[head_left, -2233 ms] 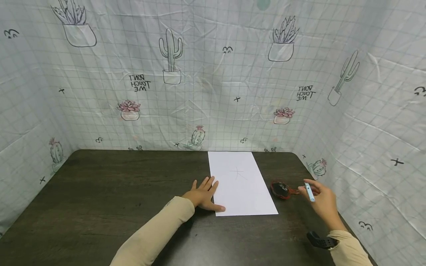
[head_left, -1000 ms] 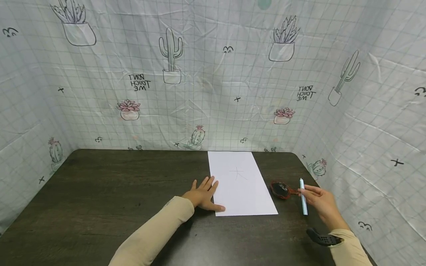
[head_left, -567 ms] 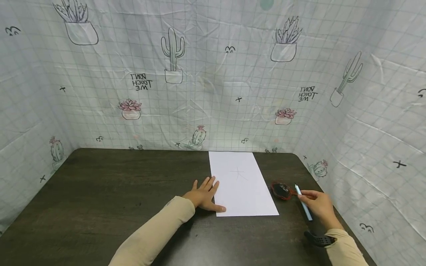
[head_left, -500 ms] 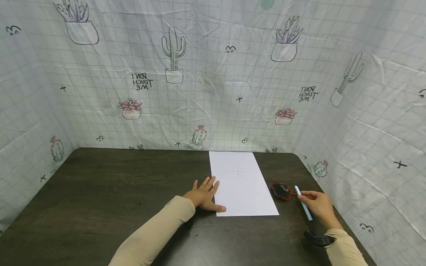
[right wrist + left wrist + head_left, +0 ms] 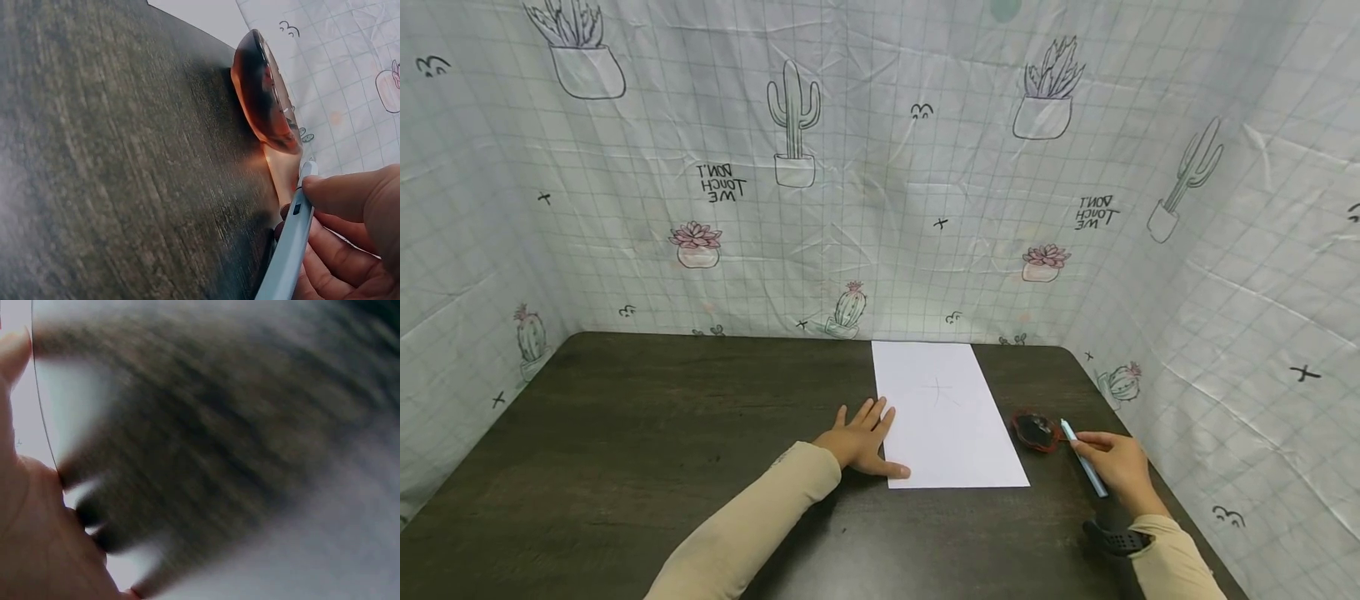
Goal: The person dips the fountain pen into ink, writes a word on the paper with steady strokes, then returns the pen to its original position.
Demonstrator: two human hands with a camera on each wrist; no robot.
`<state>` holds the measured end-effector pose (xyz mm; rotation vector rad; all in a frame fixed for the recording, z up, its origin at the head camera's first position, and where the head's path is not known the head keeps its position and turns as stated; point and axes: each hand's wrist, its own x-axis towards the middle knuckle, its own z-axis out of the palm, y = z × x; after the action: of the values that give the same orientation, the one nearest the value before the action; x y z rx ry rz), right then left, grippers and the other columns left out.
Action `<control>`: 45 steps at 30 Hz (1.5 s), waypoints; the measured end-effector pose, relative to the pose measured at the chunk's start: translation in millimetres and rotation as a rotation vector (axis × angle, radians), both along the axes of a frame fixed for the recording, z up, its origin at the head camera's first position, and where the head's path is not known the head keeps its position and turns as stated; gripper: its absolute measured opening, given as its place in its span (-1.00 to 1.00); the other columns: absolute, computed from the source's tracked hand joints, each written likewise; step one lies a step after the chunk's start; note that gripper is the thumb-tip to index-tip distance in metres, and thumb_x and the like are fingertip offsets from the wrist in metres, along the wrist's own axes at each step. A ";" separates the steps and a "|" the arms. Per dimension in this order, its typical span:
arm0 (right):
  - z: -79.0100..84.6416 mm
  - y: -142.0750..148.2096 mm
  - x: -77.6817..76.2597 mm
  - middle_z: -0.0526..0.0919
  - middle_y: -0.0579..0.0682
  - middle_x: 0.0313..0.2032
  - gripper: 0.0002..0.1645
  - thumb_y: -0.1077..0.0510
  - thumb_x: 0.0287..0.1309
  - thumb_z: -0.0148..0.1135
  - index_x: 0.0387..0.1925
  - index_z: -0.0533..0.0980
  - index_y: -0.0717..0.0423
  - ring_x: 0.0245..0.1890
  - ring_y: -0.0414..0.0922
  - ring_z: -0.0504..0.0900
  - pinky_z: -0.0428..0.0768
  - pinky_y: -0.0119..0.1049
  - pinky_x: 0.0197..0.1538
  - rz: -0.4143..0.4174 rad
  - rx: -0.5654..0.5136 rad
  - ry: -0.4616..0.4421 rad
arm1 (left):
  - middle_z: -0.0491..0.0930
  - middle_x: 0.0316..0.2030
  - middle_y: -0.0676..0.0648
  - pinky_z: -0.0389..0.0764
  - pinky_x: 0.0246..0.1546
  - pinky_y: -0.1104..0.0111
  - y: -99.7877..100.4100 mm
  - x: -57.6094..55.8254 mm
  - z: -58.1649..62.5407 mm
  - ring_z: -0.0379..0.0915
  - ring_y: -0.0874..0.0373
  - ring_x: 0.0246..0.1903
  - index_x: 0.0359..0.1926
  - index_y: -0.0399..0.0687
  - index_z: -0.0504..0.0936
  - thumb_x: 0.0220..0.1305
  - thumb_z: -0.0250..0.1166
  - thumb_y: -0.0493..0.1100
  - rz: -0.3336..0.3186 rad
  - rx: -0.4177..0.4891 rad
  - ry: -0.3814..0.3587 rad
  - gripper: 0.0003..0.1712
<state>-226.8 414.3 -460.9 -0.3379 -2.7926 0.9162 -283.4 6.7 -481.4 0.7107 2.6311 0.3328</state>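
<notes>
My left hand (image 5: 859, 446) lies flat with spread fingers across the left edge of a white sheet of paper (image 5: 955, 442). Thin crossing pencil-like lines show on the sheet's upper part. In the left wrist view, part of the hand (image 5: 44, 531) fills the left side. To the right of the sheet, my right hand (image 5: 1120, 467) pinches a light blue pen (image 5: 1088, 471) between thumb and fingers. A glossy reddish-brown spoon-shaped thing (image 5: 1036, 431) with a dark oval face lies beside it. Its handle (image 5: 284, 172) passes behind the pen; whether the fingers touch it, I cannot tell.
Everything lies on a dark wooden table (image 5: 647, 433). A white gridded cloth (image 5: 880, 225) printed with cacti hangs at the back and along both sides, close to the right hand. The right wrist wears a black watch strap (image 5: 1116, 540).
The pen has turned in my right hand: first angled and short, then nearly upright, now slanting with its upper end to the left, by the brown thing's handle. The left hand and paper keep their place.
</notes>
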 end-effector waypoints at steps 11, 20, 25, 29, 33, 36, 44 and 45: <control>-0.3 0.3 2.3 0.68 0.28 -0.17 -0.51 0.03 0.23 0.25 -0.01 0.58 0.39 -0.29 -0.05 0.55 0.45 -0.34 -0.39 -0.045 -0.043 -0.022 | -0.42 0.52 0.04 -0.41 0.38 -0.13 1.8 0.5 -0.1 -0.54 0.09 0.49 0.54 0.15 -0.24 0.02 0.10 0.60 0.002 -0.003 0.007 0.26; -0.1 2.6 5.0 0.67 0.31 -0.12 -0.47 -0.03 0.24 0.24 -0.02 0.59 0.37 -0.20 0.07 0.57 0.42 -0.34 -0.38 -0.066 -0.028 -0.023 | -0.44 0.51 0.05 -0.41 0.39 -0.11 2.7 4.6 6.5 -0.56 0.11 0.48 0.53 0.14 -0.26 0.04 0.08 0.60 -0.001 -0.013 -0.002 0.25; 0.5 5.2 6.8 0.68 0.28 -0.15 -0.44 -0.07 0.26 0.21 -0.02 0.59 0.38 -0.29 -0.09 0.57 0.46 -0.34 -0.36 -0.045 -0.015 -0.017 | -0.42 0.52 0.01 -0.37 0.40 -0.09 0.6 14.6 22.8 -0.51 0.09 0.49 0.54 0.07 -0.25 0.09 0.08 0.56 -0.002 -0.022 -0.006 0.23; 4.2 7.8 7.7 0.69 0.24 -0.22 -0.38 -0.07 0.30 0.17 0.02 0.52 0.48 -0.39 -0.27 0.57 0.54 -0.41 -0.39 -0.021 -0.090 -0.023 | -0.36 0.52 -0.02 -0.31 0.41 -0.09 -1.4 20.6 32.7 -0.44 0.07 0.50 0.53 -0.01 -0.21 0.11 0.10 0.53 0.004 0.001 0.007 0.23; 11.9 9.8 6.6 0.70 0.22 -0.24 -0.34 -0.07 0.32 0.14 0.06 0.47 0.52 -0.40 -0.30 0.61 0.56 -0.49 -0.39 -0.009 -0.132 -0.021 | -0.40 0.52 -0.06 -0.37 0.40 -0.10 -3.8 18.1 32.0 -0.47 0.03 0.49 0.53 -0.06 -0.28 0.13 0.06 0.53 0.000 0.045 -0.023 0.25; 21.1 9.8 -0.3 0.71 0.17 -0.27 -0.32 -0.12 0.33 0.11 0.07 0.48 0.49 -0.41 -0.37 0.57 0.53 -0.51 -0.40 -0.004 -0.114 0.017 | -0.41 0.52 -0.09 -0.39 0.38 -0.15 -9.3 10.9 30.7 -0.49 -0.04 0.49 0.52 -0.08 -0.34 0.14 0.03 0.54 0.019 0.135 -0.055 0.26; 73.9 -4.1 -12.0 0.59 0.37 -0.01 -0.49 -0.01 0.37 0.07 0.10 0.51 0.34 -0.21 -0.32 0.56 0.53 -0.37 -0.19 0.107 0.054 0.247 | -0.46 0.51 -0.03 -0.48 0.30 -0.27 -36.6 -6.7 67.9 -0.54 -0.13 0.47 0.53 0.11 -0.37 0.20 -0.05 0.53 0.053 0.194 0.037 0.15; 83.2 -6.9 -12.9 0.55 0.39 0.05 -0.48 0.00 0.39 0.04 0.15 0.48 0.34 -0.10 -0.16 0.59 0.55 -0.26 -0.10 0.146 0.065 0.254 | -0.45 0.51 -0.02 -0.49 0.29 -0.27 -42.8 -8.3 76.0 -0.55 -0.15 0.47 0.53 0.15 -0.36 0.21 -0.06 0.53 0.058 0.185 0.067 0.12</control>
<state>-239.6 407.4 -377.7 -0.0063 -2.6294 0.8308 -291.7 -36.0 -405.4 0.7153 2.7125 0.5846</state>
